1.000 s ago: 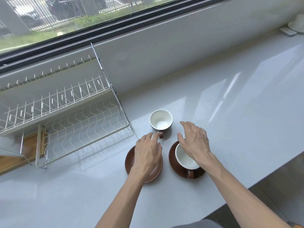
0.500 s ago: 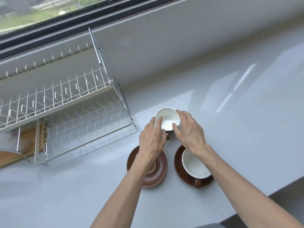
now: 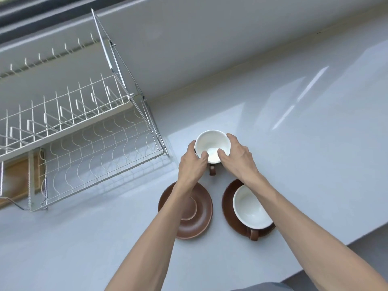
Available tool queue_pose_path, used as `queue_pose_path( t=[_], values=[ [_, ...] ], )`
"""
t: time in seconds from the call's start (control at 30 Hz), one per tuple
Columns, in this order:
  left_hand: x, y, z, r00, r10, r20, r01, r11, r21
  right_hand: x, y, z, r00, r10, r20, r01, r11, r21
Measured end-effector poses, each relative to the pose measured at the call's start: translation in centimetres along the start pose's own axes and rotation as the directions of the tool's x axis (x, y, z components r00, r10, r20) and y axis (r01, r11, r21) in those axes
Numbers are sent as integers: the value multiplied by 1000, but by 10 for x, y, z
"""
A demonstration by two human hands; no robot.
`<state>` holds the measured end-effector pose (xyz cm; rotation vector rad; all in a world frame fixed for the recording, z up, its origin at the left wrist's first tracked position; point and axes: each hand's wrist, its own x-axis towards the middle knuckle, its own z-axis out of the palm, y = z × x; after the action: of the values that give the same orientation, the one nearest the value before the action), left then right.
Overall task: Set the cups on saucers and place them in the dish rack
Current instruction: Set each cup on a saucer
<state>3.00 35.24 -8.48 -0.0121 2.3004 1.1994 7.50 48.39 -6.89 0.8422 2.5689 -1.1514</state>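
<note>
Your left hand (image 3: 192, 162) and right hand (image 3: 237, 158) clasp the far cup (image 3: 212, 144) by its rim; it looks glazed, slippery and breakable, so grip firmly.

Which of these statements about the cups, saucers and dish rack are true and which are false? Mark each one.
1. Both hands grip the far cup, the left hand and the right hand on opposite sides. True.
2. Both saucers carry a cup. False: the left saucer is bare; only the right saucer holds the near cup.
3. The dish rack already holds a cup. False: no cup is in it.
4. The far cup's handle points toward the person. True.
</note>
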Motion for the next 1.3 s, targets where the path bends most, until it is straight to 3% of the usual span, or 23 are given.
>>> queue_pose_path(
  t=[0.23, 0.8, 1.3],
  values=[
    [-9, 4, -4, 1000, -13, 16, 13, 1000, 17, -5, -2, 1, 998, 56, 4, -56, 997, 60],
    [-71, 0, -36, 1000, 18, -22, -17, 999, 32, -64, -21, 5, 999, -9, -46, 12, 998, 58],
    [-138, -70, -59, 997, -72, -12, 70, 992, -103, -139, -24, 48, 997, -68, 26, 68, 998, 2]
  ],
)
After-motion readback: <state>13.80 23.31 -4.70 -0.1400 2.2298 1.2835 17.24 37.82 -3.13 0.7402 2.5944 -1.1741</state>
